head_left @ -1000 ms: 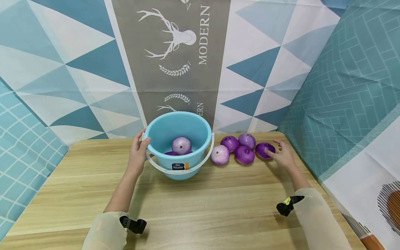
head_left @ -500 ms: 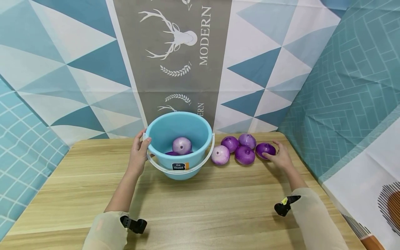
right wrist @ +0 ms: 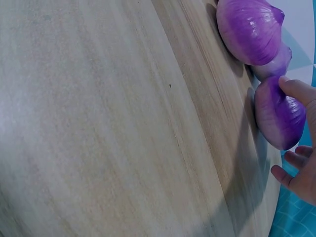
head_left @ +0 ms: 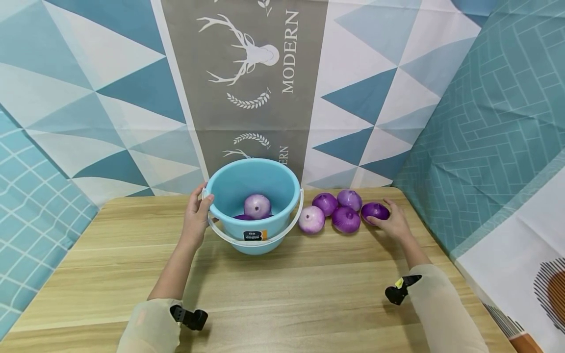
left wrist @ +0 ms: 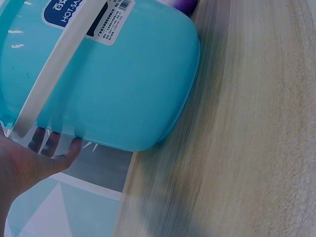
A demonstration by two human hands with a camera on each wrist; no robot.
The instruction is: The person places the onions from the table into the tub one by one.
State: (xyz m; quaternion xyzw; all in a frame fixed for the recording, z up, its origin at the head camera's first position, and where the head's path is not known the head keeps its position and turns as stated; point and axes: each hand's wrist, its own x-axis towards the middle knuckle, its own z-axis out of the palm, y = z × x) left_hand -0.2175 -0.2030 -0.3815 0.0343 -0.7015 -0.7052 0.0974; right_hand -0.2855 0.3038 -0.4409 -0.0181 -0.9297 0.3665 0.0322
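A light blue bucket [head_left: 253, 179] with a white handle stands upright on the table. My left hand [head_left: 194, 215] holds its left side, thumb at the rim; in the left wrist view the fingers [left wrist: 74, 147] lie against its outer wall. A pale purple onion [head_left: 257, 206] lies inside, with darker purple beneath it. My right hand [head_left: 394, 220] is around a dark purple onion [head_left: 375, 211] at the right end of a group. In the right wrist view the thumb touches this onion [right wrist: 279, 116], while the lower fingers stand apart from it.
Beside the bucket sit a whitish purple onion [head_left: 311, 219] and several purple onions [head_left: 346, 219], close together. The wooden table [head_left: 282, 304] reaches back to a patterned wall cloth [head_left: 353, 98]. Its right edge runs close to my right arm.
My right hand has shifted slightly left, its thumb sliding across the near side of the dark onion. The onion keeps its place. My left hand and the bucket stay as they were.
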